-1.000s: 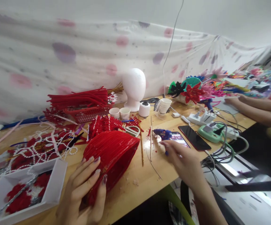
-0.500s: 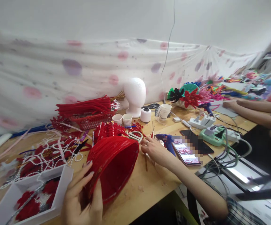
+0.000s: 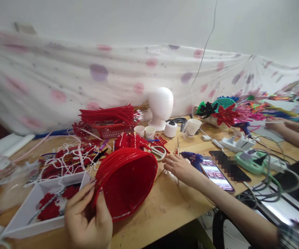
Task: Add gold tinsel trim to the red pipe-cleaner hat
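Observation:
My left hand grips the near left rim of a red, dome-shaped cap, thumb at the rim and fingers on the outer side. The cap is tilted with its hollow side facing me. My right hand is low over the table to the right of the cap, palm down, its fingers loosely stretched. Thin brown sticks lie by its fingertips, and I see nothing held in it. Just beyond it are a blue glue gun and white-handled scissors, whose blades are hidden.
A white foam head stands at the back beside paper cups. Red stems fill a basket. At left is a white box with red flowers. Phones, power strips and cables lie right, near another person's hands.
The view has swung left, so most things appear shifted right. The cap has turned to show more of its inside, still in my left hand. My right hand stays near the glue gun.

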Available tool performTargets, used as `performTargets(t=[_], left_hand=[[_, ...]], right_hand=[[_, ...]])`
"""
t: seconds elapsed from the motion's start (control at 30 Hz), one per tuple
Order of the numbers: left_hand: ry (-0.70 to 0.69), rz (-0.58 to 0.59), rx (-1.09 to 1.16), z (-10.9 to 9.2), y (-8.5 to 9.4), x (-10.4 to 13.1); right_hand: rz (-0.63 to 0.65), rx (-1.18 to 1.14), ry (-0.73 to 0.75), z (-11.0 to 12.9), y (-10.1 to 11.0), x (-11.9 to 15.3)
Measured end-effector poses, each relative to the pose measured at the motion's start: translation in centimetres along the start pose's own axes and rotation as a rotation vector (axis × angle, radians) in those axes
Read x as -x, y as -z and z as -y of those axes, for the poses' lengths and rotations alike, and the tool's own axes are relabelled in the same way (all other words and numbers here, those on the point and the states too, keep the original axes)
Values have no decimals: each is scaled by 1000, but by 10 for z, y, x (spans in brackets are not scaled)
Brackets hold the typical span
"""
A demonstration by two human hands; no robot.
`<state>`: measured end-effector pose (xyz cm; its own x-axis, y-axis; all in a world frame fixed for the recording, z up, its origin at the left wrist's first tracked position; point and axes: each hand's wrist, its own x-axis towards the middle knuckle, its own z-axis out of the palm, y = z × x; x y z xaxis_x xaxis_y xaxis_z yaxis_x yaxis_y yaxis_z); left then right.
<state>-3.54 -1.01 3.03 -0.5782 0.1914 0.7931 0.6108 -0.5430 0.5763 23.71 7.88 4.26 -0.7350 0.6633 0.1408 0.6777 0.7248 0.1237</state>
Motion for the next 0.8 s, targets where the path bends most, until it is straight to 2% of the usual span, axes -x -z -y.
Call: performTargets(t=[0.1,0.27,0.33,0.4,0.5,0.57,0.67,0.8], left_hand=[[-4,8,-7,0,3,-2],[2,30,0,3,4,-6],[17,27,4,3,3,-6],[34,6,14,3,2,-5],[38,3,37,5,2,-4],[26,27,35,8,4,-2],[-35,104,13,11,6,0],[-205,238,-10,6,6,-2]], right_hand=[[-91,-45,52,4,3,5],[-374,-131,174,10,15,8],[-368,-35,208,10,27,6],[-274,66,200,8,43,5],[-114,101,96,2,73,12],[-78,44,-2,-4,92,21],[-151,-71,-69,-12,119,32],[-398,-122,-36,-11,140,25]])
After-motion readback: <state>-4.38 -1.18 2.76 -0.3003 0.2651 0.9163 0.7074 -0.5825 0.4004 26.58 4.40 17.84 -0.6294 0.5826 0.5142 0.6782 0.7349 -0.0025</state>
